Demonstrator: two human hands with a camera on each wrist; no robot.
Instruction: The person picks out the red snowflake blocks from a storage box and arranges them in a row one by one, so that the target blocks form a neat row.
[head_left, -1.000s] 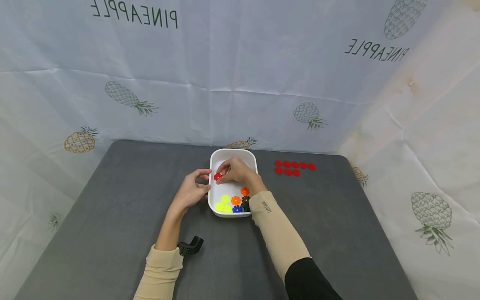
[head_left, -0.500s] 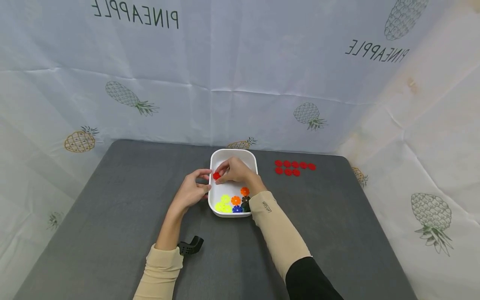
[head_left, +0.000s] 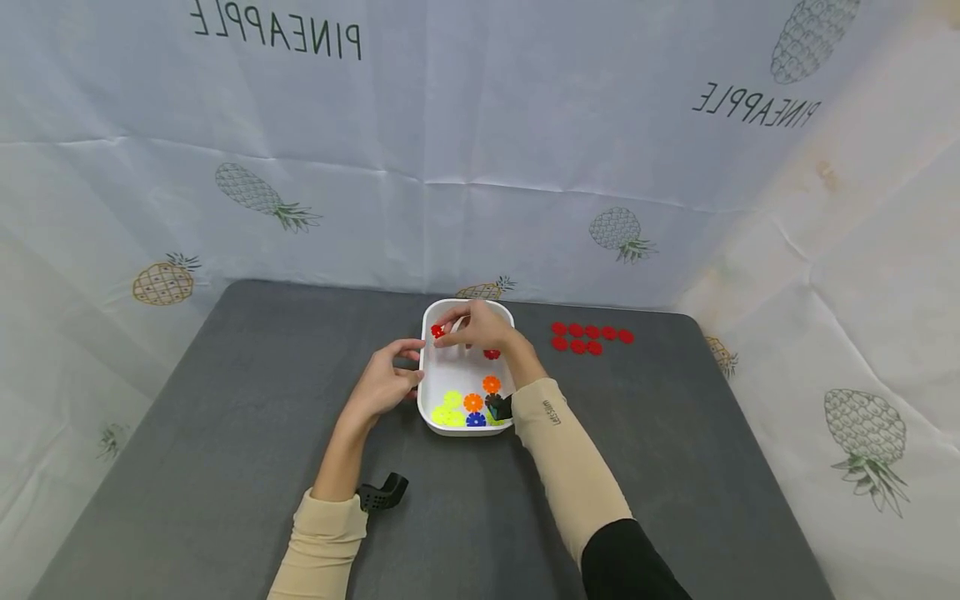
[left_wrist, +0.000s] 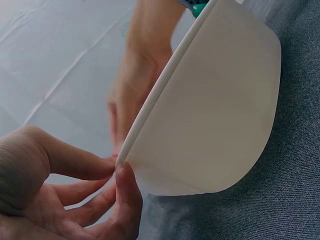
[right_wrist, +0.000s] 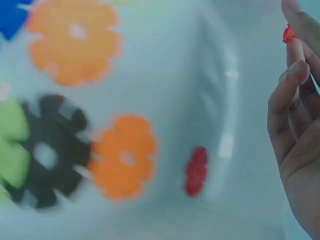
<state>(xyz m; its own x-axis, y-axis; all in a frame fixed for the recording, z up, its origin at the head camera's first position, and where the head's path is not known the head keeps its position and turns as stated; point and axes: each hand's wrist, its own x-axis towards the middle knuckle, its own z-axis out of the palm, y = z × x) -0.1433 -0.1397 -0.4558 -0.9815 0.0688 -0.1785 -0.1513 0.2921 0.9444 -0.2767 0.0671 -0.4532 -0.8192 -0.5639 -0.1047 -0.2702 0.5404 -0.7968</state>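
In the head view a white plastic tray (head_left: 422, 396) stands on the dark table. My left hand (head_left: 381, 381) pinches its left rim between thumb and fingers; the left wrist view shows this grip on the tray's edge (left_wrist: 210, 110). Over the tray's far part, my right hand (head_left: 483, 327) pinches a small red flower-shaped disc (head_left: 438, 331) at its fingertips. Another red disc (right_wrist: 196, 171) leans by the tray wall. Lower in the tray lie orange discs (head_left: 473, 403), yellow-green discs (head_left: 447, 412) and a blue disc (head_left: 476, 420). A black disc (right_wrist: 30, 175) shows in the right wrist view.
Several red discs (head_left: 592, 332) lie in two rows on the table, right of the tray. A pale pineapple-print cloth (head_left: 450, 225) hangs behind and beside the table (head_left: 247, 433). A black wrist device (head_left: 384, 492) sticks out from the left sleeve.
My right hand has moved toward the tray's far end with the red disc, uncovering another red disc near the right wall. My left hand stays at the rim.
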